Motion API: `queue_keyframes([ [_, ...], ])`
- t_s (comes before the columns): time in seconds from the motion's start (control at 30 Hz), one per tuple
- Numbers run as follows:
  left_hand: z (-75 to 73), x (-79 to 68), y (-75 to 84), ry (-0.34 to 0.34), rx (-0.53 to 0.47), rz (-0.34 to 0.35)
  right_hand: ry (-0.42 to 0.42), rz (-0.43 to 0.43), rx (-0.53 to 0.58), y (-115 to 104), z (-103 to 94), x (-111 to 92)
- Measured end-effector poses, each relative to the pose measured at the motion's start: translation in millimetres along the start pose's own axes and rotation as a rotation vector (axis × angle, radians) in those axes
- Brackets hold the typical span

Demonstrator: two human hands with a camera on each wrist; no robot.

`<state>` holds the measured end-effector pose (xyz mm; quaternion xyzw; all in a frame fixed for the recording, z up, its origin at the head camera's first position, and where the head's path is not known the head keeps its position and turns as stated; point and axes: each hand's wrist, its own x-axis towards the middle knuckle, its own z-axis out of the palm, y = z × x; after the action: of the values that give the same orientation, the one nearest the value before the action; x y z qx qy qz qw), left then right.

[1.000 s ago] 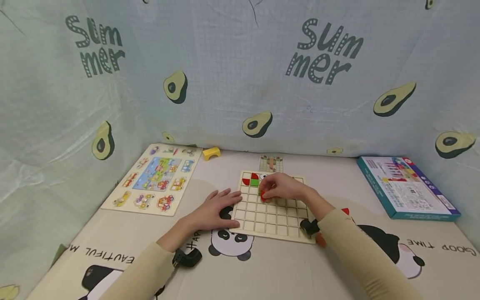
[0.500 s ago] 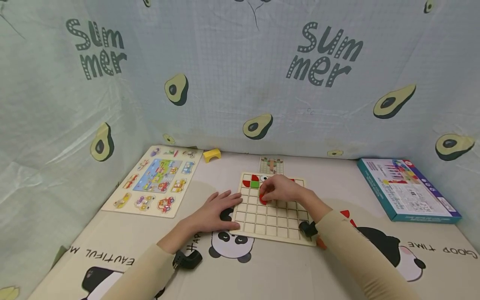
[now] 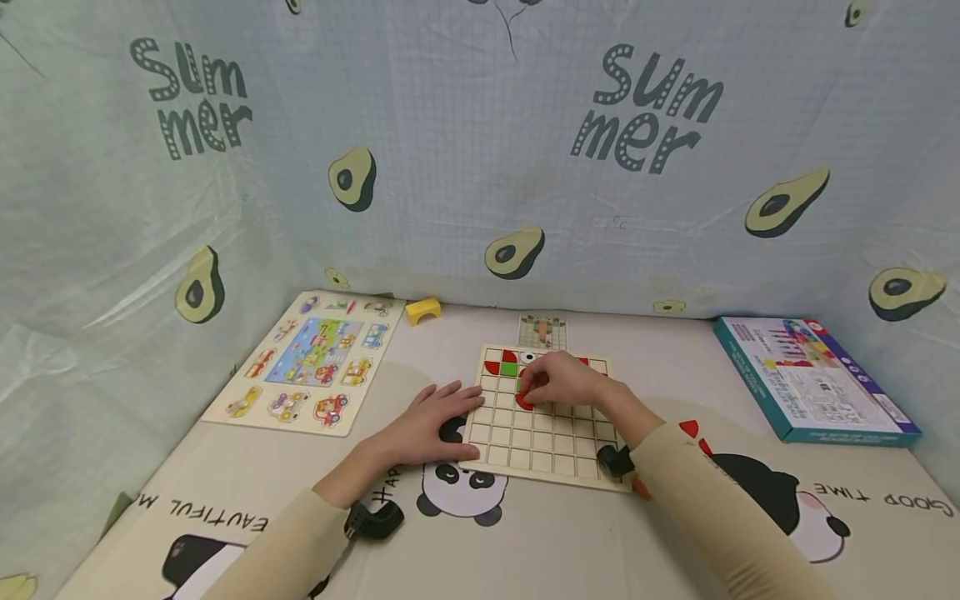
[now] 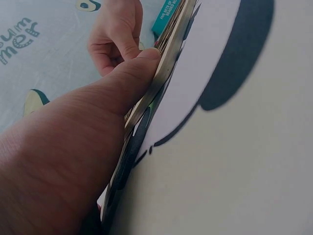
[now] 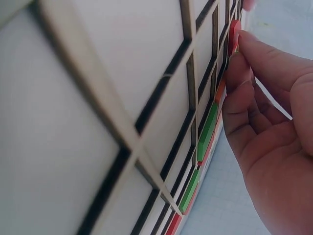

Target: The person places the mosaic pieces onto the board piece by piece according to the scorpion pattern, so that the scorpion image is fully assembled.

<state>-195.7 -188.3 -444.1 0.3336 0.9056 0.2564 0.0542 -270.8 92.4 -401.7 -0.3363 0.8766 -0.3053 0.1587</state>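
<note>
The right hand (image 3: 561, 379) pinches a small red tile (image 3: 524, 401) between thumb and fingertips, low over the wooden grid board (image 3: 540, 458). In the right wrist view the red tile (image 5: 234, 36) lies right at the board's squares, with green tiles (image 5: 208, 132) further along the same board. Spread fingers and thumb of the left hand (image 3: 431, 427) rest at the board's left edge; its thumb (image 4: 146, 56) lies on the rim in the left wrist view. Red and green tiles (image 3: 508, 368) and an eye tile (image 3: 528, 357) fill squares of the top row. The right hand hides several squares.
Behind the board lies a small pattern card (image 3: 543, 332). A vehicle puzzle (image 3: 300, 400) and yellow arch block (image 3: 423, 310) stand at left, a teal-edged box (image 3: 817, 379) at right. Loose red pieces (image 3: 689, 428) lie beside the right sleeve. Fabric walls rise behind.
The right hand has shifted slightly, and the red tile in its fingers has come a little nearer and flatter to the board. The left hand has stayed in place.
</note>
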Motion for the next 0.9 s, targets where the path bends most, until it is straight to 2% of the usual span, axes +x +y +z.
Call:
queue_keyframes([
  [0.6, -1.1, 1.4, 2.6, 0.0, -0.007, 0.005, -0.004, 0.02, -0.037, -4.2, 0.3, 0.0],
  [0.9, -1.9, 0.5, 2.1, -0.002, -0.011, 0.004, 0.003, 0.009, 0.012, -4.6, -2.1, -1.4],
])
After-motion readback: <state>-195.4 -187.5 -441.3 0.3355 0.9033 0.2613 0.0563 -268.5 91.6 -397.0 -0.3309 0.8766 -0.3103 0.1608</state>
